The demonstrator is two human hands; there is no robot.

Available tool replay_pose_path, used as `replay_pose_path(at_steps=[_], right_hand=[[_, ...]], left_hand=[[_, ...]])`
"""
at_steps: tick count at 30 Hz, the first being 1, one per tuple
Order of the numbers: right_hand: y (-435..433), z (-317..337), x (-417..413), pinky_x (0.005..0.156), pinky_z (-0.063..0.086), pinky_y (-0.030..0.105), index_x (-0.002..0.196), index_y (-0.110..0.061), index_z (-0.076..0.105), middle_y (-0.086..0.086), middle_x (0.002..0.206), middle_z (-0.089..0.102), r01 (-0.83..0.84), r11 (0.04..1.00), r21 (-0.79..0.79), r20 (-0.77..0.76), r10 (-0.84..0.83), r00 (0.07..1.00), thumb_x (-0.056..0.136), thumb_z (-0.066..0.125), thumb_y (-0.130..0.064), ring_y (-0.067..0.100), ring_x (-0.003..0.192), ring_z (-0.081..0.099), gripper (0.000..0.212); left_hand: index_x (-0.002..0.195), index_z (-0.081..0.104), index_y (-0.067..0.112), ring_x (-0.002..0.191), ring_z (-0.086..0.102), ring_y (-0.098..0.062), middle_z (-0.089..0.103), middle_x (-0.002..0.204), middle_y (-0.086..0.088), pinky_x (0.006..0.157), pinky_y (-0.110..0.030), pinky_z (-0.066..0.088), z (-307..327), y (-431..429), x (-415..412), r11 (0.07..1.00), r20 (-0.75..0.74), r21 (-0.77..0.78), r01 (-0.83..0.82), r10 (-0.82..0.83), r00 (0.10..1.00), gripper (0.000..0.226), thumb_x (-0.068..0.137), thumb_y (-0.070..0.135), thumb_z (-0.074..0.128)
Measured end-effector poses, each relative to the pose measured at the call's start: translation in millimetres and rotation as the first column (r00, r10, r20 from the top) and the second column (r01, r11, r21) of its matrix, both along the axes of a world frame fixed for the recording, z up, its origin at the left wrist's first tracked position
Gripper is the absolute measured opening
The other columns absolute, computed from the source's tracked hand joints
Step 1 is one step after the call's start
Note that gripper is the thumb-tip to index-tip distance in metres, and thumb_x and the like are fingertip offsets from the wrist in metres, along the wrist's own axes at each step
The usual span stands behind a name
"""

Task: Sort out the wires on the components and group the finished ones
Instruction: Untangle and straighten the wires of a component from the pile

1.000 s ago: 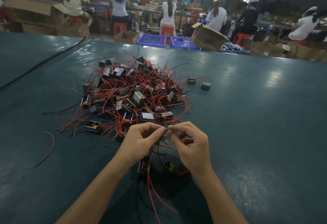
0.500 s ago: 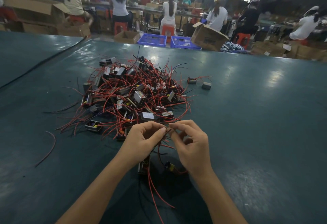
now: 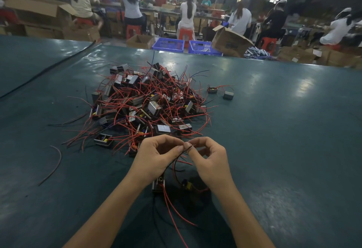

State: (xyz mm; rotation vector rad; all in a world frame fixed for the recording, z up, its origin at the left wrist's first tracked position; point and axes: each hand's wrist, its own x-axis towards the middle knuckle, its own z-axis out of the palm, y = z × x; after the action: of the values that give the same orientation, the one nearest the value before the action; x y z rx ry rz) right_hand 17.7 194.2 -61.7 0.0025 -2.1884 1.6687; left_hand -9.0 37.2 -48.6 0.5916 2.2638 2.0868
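My left hand and right hand still pinch the same wire, barely shifted in 1 second; I'd say this component isn't ready for grouping.

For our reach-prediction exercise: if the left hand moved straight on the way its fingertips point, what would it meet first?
Probably the right hand: the left hand aims its fingertips rightward at it, both pinching one dark wire, nearly touching; depth is unconfirmed from one view.
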Motion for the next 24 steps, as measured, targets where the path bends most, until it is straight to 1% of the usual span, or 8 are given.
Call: replay_pose_path(at_steps=[3, 7, 11, 14, 17, 18, 21, 24], right_hand=[[-1.0, 1.2, 0.8, 0.06, 0.047, 0.015, 0.082, -0.026, 0.067, -0.012, 0.075, 0.069, -0.025, 1.0, 0.008, 0.021, 0.025, 0.999, 0.087, 0.073, -0.022, 0.001, 0.064, 0.059, 0.008], [-2.0, 1.4, 1.6, 0.062, 0.048, 0.015, 0.087, -0.028, 0.067, -0.013, 0.081, 0.068, -0.035, 0.998, 0.049, 0.024, 0.033, 0.999, 0.09, 0.069, -0.021, 0.002, 0.067, 0.059, 0.007], [-3.0, 0.7, 1.7, 0.06, 0.047, 0.013, 0.09, -0.027, 0.066, -0.007, 0.078, 0.068, -0.054, 0.996, 0.073, 0.05, 0.05, 0.997, 0.091, 0.067, -0.021, 0.001, 0.066, 0.059, 0.006], [-2.9, 0.2, 1.3, 0.057, 0.045, 0.014, 0.083, -0.025, 0.064, -0.009, 0.07, 0.064, -0.051, 0.996, 0.08, 0.114, 0.041, 0.993, 0.092, 0.067, -0.025, 0.0, 0.062, 0.056, 0.009], [-2.5, 1.2, 0.8, 0.056, 0.045, 0.023, 0.077, -0.013, 0.066, -0.003, 0.065, 0.061, -0.06, 0.998, 0.025, 0.176, 0.055, 0.983, 0.091, 0.067, -0.02, 0.005, 0.058, 0.052, 0.016], [-2.3, 2.1, 0.9, 0.054, 0.043, 0.023, 0.074, -0.01, 0.066, -0.002, 0.062, 0.059, -0.065, 0.998, -0.003, 0.187, 0.065, 0.98, 0.091, 0.067, -0.019, 0.007, 0.056, 0.05, 0.019], [-2.7, 5.8, 2.2, 0.048, 0.036, 0.018, 0.063, -0.013, 0.063, -0.006, 0.052, 0.051, -0.059, 0.996, -0.068, 0.191, 0.071, 0.979, 0.089, 0.07, -0.019, 0.005, 0.048, 0.042, 0.027], [-2.7, 8.0, 1.6, 0.044, 0.034, 0.017, 0.053, -0.017, 0.063, -0.005, 0.048, 0.051, -0.01, 0.991, -0.132, 0.228, 0.04, 0.973, 0.082, 0.076, -0.023, 0.006, 0.044, 0.04, 0.031]], left_hand=[[0.087, 0.075, 0.022, 0.08, 0.073, -0.011, 0.076, 0.084, 0.003, 0.072, -0.016, 0.054, -0.2, -1.6, -0.9, 1.0, -0.007, -0.014, -0.001, 0.001, 1.0, 0.015, 0.082, 0.008, 0.074], [0.087, 0.075, 0.021, 0.079, 0.072, -0.011, 0.076, 0.083, 0.004, 0.07, -0.015, 0.054, -0.1, -1.3, -1.3, 1.0, -0.018, -0.011, -0.015, 0.014, 1.0, 0.015, 0.082, 0.008, 0.074], [0.087, 0.075, 0.022, 0.077, 0.072, -0.012, 0.076, 0.083, 0.003, 0.07, -0.016, 0.054, -0.4, -1.7, -1.6, 0.999, -0.032, -0.032, -0.022, 0.021, 0.999, 0.016, 0.082, 0.007, 0.074], [0.087, 0.075, 0.024, 0.079, 0.072, -0.011, 0.076, 0.083, 0.005, 0.072, -0.019, 0.055, -0.9, -1.9, -0.4, 0.998, -0.063, -0.054, -0.039, 0.035, 0.997, 0.018, 0.083, 0.007, 0.074], [0.088, 0.075, 0.028, 0.082, 0.071, -0.014, 0.075, 0.085, 0.009, 0.075, -0.024, 0.058, -1.1, -0.1, 2.4, 0.993, -0.14, -0.097, -0.07, 0.056, 0.989, 0.021, 0.083, 0.008, 0.074], [0.088, 0.075, 0.029, 0.083, 0.071, -0.014, 0.075, 0.085, 0.01, 0.075, -0.025, 0.058, -1.1, 0.4, 3.4, 0.991, -0.166, -0.109, -0.078, 0.059, 0.984, 0.022, 0.082, 0.008, 0.075], [0.088, 0.074, 0.03, 0.082, 0.07, -0.011, 0.074, 0.085, 0.013, 0.074, -0.027, 0.058, -0.8, 0.5, 4.8, 0.988, -0.202, -0.127, -0.092, 0.066, 0.977, 0.024, 0.081, 0.007, 0.075], [0.088, 0.072, 0.034, 0.082, 0.07, -0.01, 0.073, 0.085, 0.015, 0.075, -0.029, 0.058, -0.2, -0.1, 5.3, 0.984, -0.223, -0.149, -0.098, 0.063, 0.973, 0.029, 0.081, 0.006, 0.076]])
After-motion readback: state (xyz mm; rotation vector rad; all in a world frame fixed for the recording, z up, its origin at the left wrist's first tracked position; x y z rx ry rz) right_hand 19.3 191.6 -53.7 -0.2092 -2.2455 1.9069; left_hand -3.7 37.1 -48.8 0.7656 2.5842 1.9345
